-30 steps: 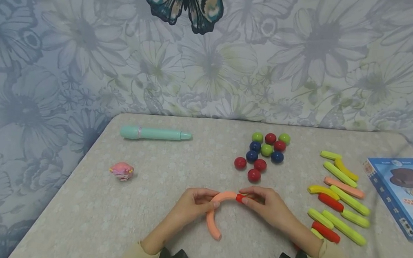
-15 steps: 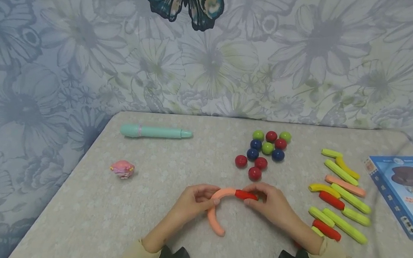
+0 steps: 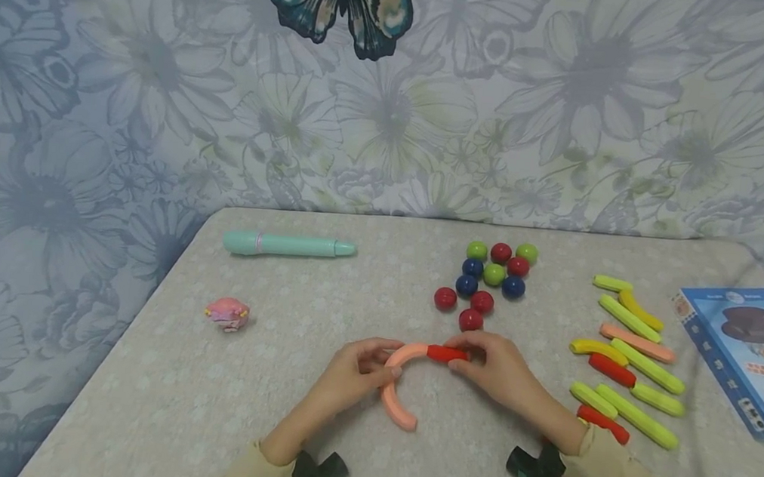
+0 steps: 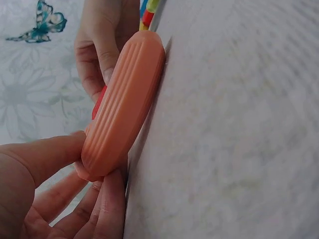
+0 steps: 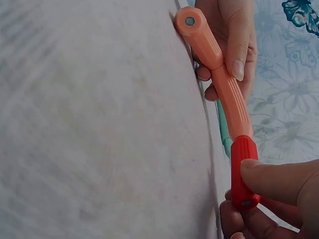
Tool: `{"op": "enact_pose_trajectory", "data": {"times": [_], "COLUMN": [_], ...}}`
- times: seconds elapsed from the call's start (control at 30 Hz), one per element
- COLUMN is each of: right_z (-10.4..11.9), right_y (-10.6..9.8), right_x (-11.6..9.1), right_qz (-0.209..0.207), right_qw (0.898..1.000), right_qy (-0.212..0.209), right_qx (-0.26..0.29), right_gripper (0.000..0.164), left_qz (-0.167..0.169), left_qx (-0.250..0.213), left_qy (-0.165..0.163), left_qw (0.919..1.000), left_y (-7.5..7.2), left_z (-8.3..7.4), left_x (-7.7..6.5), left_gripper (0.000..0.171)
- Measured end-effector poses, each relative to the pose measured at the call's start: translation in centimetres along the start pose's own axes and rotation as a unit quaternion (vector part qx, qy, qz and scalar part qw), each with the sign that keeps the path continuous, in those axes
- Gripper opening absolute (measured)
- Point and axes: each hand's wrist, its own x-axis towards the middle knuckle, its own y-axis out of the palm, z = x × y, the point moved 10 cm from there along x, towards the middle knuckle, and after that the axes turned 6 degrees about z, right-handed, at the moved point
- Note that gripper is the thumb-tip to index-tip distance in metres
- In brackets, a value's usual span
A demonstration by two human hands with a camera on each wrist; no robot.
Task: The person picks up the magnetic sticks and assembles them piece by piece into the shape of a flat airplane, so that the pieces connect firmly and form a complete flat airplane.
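Observation:
Two curved orange magnetic rods [image 3: 398,410] form a C-shaped arc, ribbed along their sides, with a round metal magnet in the free end. At the arc's upper end a short red magnetic rod [image 3: 440,353] lies in line with it, the ends meeting in the right wrist view. My left hand [image 3: 358,373] pinches the arc near the joint of its two orange pieces, thumb on the near side. Between the thumb and fingers of my right hand [image 3: 498,371] is the red rod [image 5: 244,172], gripped toward its outer end.
Several red, blue and green balls [image 3: 493,275] sit beyond my right hand. More coloured rods [image 3: 638,428] lie in a loose column at right, beside a blue box [image 3: 742,361]. At left are a pink toy [image 3: 228,313] and a mint-green tube [image 3: 289,245].
The right hand's grip has shifted along the red rod, so more of it shows than a second ago. Arc and red rod have moved slightly left. The left hand keeps its pinch.

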Motion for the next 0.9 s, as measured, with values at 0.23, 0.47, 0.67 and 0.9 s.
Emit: {"op": "enact_pose_trajectory", "data": {"times": [0.23,0.47,0.67,0.9], "right_z": [1.2,1.4,1.6,0.2], "right_y": [0.4,1.4,1.4,-4.1], "right_x": [0.5,1.2,1.1,1.3], "right_qz": [0.005,0.017,0.026,-0.025], "right_qw": [0.999,0.999,0.999,0.999], "right_qy": [-0.034,-0.022,-0.026,0.013], "right_qx": [0.011,0.032,0.031,0.042], "right_gripper": [0.023,0.021,0.02,0.021], "left_qz": [0.021,0.037,0.068,0.048], "left_qx": [0.009,0.025,0.03,0.023], "left_qy": [0.006,-0.008,0.016,-0.001], "left_qw": [0.9997,0.999,0.9971,0.9986], "left_y": [0.3,0.4,1.4,0.9], "left_z": [1.6,1.8,1.4,1.9], "left_x": [1.6,2.5,3.5,3.6], "left_gripper": [0.036,0.031,0.023,0.024]}}
